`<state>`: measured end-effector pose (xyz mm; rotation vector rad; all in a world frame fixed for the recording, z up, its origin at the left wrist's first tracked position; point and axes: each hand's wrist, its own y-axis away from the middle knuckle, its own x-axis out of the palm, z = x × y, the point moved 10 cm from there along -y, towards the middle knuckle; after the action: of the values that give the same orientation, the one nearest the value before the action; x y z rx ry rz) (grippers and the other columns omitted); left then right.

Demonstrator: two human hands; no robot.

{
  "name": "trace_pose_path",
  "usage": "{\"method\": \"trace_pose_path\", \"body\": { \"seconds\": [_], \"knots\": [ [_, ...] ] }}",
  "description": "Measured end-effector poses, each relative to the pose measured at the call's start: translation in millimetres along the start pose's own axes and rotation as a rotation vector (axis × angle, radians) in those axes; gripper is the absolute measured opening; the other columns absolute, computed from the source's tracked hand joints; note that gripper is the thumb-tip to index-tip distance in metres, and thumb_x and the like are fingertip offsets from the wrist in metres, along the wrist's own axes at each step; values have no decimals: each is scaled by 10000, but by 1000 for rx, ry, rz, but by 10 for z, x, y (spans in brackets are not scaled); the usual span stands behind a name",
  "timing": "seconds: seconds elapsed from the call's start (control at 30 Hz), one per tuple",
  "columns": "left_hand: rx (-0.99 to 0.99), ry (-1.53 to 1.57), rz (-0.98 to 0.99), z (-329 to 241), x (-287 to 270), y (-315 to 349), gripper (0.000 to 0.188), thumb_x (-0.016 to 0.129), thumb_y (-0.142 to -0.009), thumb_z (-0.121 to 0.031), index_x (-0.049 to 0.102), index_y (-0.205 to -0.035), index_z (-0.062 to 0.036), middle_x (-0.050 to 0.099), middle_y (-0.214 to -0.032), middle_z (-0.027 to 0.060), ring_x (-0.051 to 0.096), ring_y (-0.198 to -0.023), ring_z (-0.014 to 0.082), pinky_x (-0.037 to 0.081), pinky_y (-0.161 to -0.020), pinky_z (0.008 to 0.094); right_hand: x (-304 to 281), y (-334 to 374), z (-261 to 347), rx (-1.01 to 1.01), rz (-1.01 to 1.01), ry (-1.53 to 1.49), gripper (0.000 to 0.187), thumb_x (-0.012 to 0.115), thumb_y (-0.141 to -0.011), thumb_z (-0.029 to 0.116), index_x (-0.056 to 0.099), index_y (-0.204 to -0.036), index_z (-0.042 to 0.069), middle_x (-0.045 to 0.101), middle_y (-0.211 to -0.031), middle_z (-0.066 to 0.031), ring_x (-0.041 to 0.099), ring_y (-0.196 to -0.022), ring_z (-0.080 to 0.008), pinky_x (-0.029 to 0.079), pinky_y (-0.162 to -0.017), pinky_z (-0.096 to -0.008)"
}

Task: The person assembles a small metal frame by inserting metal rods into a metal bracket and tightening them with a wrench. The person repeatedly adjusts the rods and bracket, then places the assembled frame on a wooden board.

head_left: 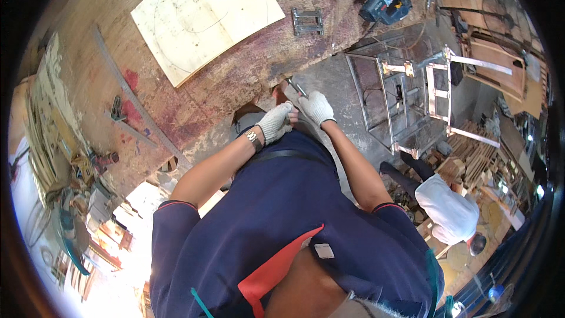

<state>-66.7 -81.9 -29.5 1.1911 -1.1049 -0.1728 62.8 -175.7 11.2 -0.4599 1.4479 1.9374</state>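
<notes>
My left hand [275,123], in a white knitted glove with a watch at the wrist, is held in front of my waist. Its bare fingertips are curled in, and what they hold, if anything, is hidden. Just to its right, my right hand [317,108], gloved the same way, is closed round a slim dark and silvery hand tool [299,88]. The tool points up and left toward the workbench edge; its exact kind is unclear. Beyond both hands, a pale plywood sheet [206,17] with curved pencil lines lies on the stained wooden workbench [235,82].
A blue power tool [385,6] and a small metal frame piece [308,22] lie on the bench. A long metal strip [126,85] lies at left. Metal frames [406,94] stand at right; beyond them another person [447,209] bends near stacked wood strips [471,153].
</notes>
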Motion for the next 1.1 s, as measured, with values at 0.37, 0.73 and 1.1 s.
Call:
{"method": "trace_pose_path", "body": {
  "seconds": [0.37, 0.73, 1.1],
  "knots": [
    [261, 149, -127, -371, -194, -250, 48, 583, -999, -126, 561, -1017, -88, 596, -874, 31, 598, -736, 173, 494, -677, 299, 256, -564, 329, -165, 76, -170, 455, 642, -816, 414, 751, -851, -26, 698, -903, -320, 698, -889, -480, 543, -821, -526],
    [513, 121, -234, -1282, 12, -83, 278, 563, -1071, -309, 617, -1144, -46, 706, -1086, 110, 654, -894, 245, 543, -845, 419, 79, -414, 785, -217, 239, -33, 450, 561, -902, 415, 762, -1043, 38, 714, -1036, -293, 689, -1018, -461, 536, -910, -521],
    [544, -17, -105, -1426, 74, -624, 253, 554, -1078, -261, 624, -1030, -23, 538, -674, 40, 546, -599, 183, 470, -581, 342, 267, -629, 491, -123, 146, -11, 556, 559, -896, 491, 726, -1033, -22, 697, -1011, -330, 675, -1033, -488, 523, -888, -526]
  ]
}}
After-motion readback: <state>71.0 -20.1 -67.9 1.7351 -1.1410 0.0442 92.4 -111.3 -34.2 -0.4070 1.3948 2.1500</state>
